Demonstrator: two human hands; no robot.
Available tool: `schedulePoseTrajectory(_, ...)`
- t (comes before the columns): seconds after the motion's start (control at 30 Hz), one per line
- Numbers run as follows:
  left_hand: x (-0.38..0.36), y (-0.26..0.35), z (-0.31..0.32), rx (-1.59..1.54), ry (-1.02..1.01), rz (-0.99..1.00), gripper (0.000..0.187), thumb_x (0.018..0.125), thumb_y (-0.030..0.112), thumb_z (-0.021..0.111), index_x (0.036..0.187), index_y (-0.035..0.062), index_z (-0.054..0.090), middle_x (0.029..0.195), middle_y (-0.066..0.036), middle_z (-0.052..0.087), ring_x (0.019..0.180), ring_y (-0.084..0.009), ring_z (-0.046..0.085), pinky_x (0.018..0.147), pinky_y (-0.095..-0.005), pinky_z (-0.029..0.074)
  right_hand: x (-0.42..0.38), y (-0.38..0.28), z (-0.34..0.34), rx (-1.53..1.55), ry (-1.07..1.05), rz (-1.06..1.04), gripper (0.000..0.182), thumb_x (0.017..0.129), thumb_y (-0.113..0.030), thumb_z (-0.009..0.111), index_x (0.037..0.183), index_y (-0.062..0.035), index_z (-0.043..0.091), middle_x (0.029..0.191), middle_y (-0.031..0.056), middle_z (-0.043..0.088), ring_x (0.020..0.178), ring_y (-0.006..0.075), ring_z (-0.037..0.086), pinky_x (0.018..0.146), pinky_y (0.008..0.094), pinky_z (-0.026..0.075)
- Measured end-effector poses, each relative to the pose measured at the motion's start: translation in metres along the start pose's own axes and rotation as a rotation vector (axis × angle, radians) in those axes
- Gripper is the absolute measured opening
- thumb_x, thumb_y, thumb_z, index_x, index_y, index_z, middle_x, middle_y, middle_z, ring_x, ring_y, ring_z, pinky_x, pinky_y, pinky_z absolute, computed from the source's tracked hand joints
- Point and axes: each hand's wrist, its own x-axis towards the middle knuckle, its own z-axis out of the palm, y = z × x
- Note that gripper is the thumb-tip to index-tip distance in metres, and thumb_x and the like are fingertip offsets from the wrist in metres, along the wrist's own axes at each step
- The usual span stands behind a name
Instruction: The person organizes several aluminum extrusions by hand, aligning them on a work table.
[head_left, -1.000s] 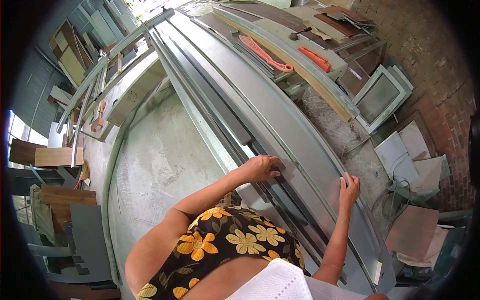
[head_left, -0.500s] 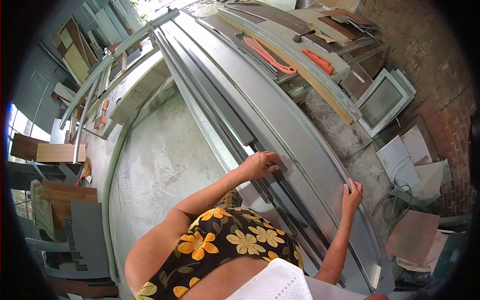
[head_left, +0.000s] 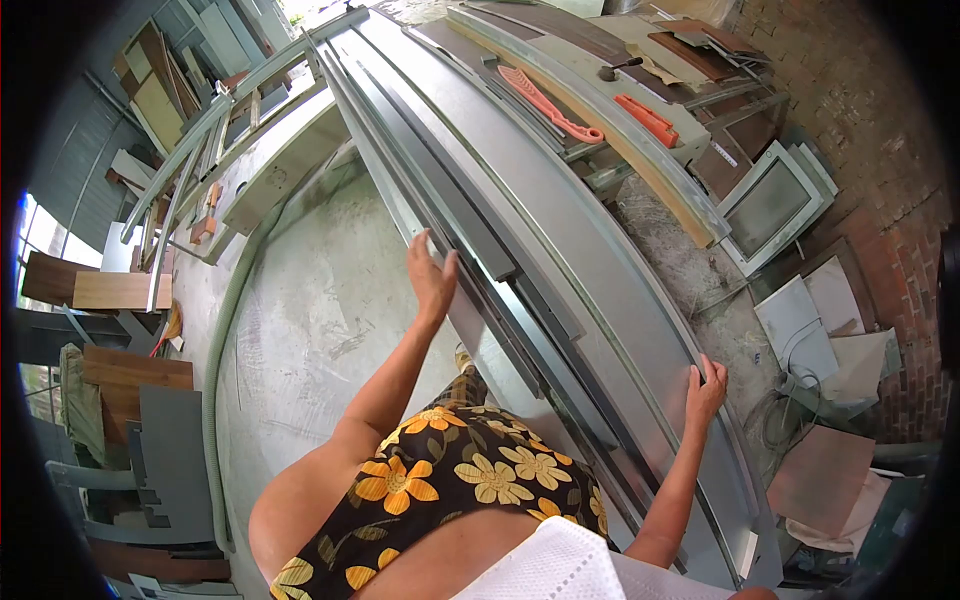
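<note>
My left hand (head_left: 433,280) is open, thumb apart from the fingers, over the left side of the long metal table. Its fingertips are right at the outer edge of a long grey metal profile (head_left: 385,185). To its right lie several long, narrow metal strips, among them a dark grey strip (head_left: 470,230) whose near end shows, and another dark strip (head_left: 550,308) beside it. My right hand (head_left: 706,390) is closed around the right edge of the table's smooth grey surface (head_left: 620,260), thumb on the near side.
Beyond the right edge, a bench holds an orange-pink handled tool (head_left: 550,105), a red-orange tool (head_left: 648,120) and a long wood-edged bar (head_left: 640,170). A framed glass panel (head_left: 770,210) leans farther right. On the left, a green hose (head_left: 222,400) runs along the concrete floor (head_left: 310,290).
My left hand has left the dark strips in the middle of the table and moved left to the outer profile, its fingers opening. My right hand stays at the right edge.
</note>
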Motion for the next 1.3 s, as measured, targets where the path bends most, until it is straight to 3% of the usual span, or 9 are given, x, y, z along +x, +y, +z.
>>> schedulePoseTrajectory(0.13, 0.009, -0.071, 0.018, 0.099, 0.012, -0.254, 0.064, 0.075, 0.029, 0.067, 0.122, -0.0055, 0.039, 0.120, -0.026, 0.046, 0.114, -0.0372, 0.043, 0.096, -0.0399, 0.034, 0.000, 0.000, 0.000, 0.019, 0.001, -0.012, 0.029, 0.080, -0.017, 0.062, 0.107, -0.0080, 0.061, 0.098, 0.0095, 0.053, 0.094, 0.0267, 0.051, 0.081, 0.0380, 0.042)
schedulePoseTrajectory(0.37, 0.040, -0.113, 0.036, -0.291, -0.182, -0.640, 0.062, 0.079, 0.042, 0.061, 0.110, -0.0088, 0.046, 0.101, -0.026, 0.058, 0.097, -0.0339, 0.058, 0.083, -0.0377, 0.044, -0.002, -0.027, -0.006, -0.034, 0.093, -0.009, 0.040, 0.077, -0.023, 0.065, 0.114, -0.0080, 0.057, 0.106, 0.0121, 0.052, 0.100, 0.0293, 0.050, 0.086, 0.0396, 0.040)
schedulePoseTrajectory(0.5, 0.054, -0.130, 0.039, -0.218, -0.225, -0.829, 0.063, 0.079, 0.051, 0.056, 0.092, -0.0111, 0.055, 0.080, -0.023, 0.062, 0.069, -0.0322, 0.063, 0.064, -0.0392, 0.048, -0.017, -0.092, -0.022, 0.133, 0.125, -0.123, 0.048, 0.074, -0.026, 0.067, 0.116, -0.0067, 0.055, 0.111, 0.0140, 0.051, 0.106, 0.0301, 0.048, 0.089, 0.0405, 0.039)
schedulePoseTrajectory(0.53, 0.054, -0.126, 0.038, -0.167, -0.210, -0.783, 0.070, 0.078, 0.060, 0.050, 0.077, -0.0100, 0.059, 0.068, -0.020, 0.061, 0.058, -0.0305, 0.061, 0.055, -0.0391, 0.047, -0.023, -0.112, -0.028, 0.231, 0.024, -0.158, 0.046, 0.074, -0.025, 0.067, 0.114, -0.0056, 0.056, 0.110, 0.0140, 0.052, 0.105, 0.0299, 0.049, 0.088, 0.0404, 0.040)
schedulePoseTrajectory(0.67, 0.054, -0.151, 0.051, -0.110, -0.287, -0.804, 0.080, 0.075, 0.070, 0.043, 0.060, -0.0065, 0.058, 0.053, -0.016, 0.055, 0.051, -0.0264, 0.058, 0.048, -0.0358, 0.044, -0.058, -0.195, -0.031, 0.520, -0.353, -0.344, 0.038, 0.072, -0.021, 0.068, 0.106, -0.0047, 0.060, 0.105, 0.0136, 0.054, 0.100, 0.0306, 0.053, 0.085, 0.0393, 0.043)
schedulePoseTrajectory(0.77, 0.054, -0.131, 0.033, -0.259, -0.399, -0.881, 0.081, 0.072, 0.073, 0.044, 0.062, -0.0060, 0.059, 0.053, -0.015, 0.054, 0.047, -0.0251, 0.056, 0.046, -0.0348, 0.043, -0.075, -0.238, -0.011, 0.615, -0.574, -0.478, 0.041, 0.069, -0.020, 0.071, 0.107, -0.0072, 0.060, 0.106, 0.0129, 0.054, 0.101, 0.0307, 0.052, 0.087, 0.0391, 0.042)
schedulePoseTrajectory(0.87, 0.051, -0.131, 0.034, -0.306, -0.385, -0.878, 0.083, 0.071, 0.075, 0.044, 0.065, -0.0061, 0.060, 0.058, -0.015, 0.055, 0.047, -0.0242, 0.054, 0.046, -0.0345, 0.043, -0.080, -0.269, 0.022, 0.474, -0.519, -0.758, 0.051, 0.067, -0.018, 0.073, 0.114, -0.0099, 0.056, 0.115, 0.0115, 0.049, 0.108, 0.0275, 0.048, 0.090, 0.0355, 0.041)
schedulePoseTrajectory(1.1, 0.049, -0.145, 0.048, -0.293, -0.352, -0.829, 0.088, 0.072, 0.074, 0.041, 0.080, -0.0115, 0.063, 0.077, -0.022, 0.063, 0.068, -0.0298, 0.065, 0.066, -0.0363, 0.050, -0.102, -0.311, 0.092, 0.325, -0.507, -1.002, 0.071, 0.066, -0.019, 0.073, 0.129, -0.0139, 0.042, 0.134, 0.0129, 0.031, 0.127, 0.0302, 0.027, 0.102, 0.0436, 0.027)
schedulePoseTrajectory(1.3, 0.045, -0.163, 0.063, -0.295, -0.388, -0.821, 0.091, 0.072, 0.075, 0.039, 0.081, -0.0124, 0.062, 0.078, -0.024, 0.063, 0.070, -0.0320, 0.064, 0.068, -0.0362, 0.049, -0.109, -0.300, 0.115, 0.239, -0.418, -1.015, 0.047, 0.080, -0.002, 0.042, 0.126, -0.0119, 0.045, 0.136, 0.0141, 0.031, 0.128, 0.0310, 0.026, 0.106, 0.0430, 0.021)
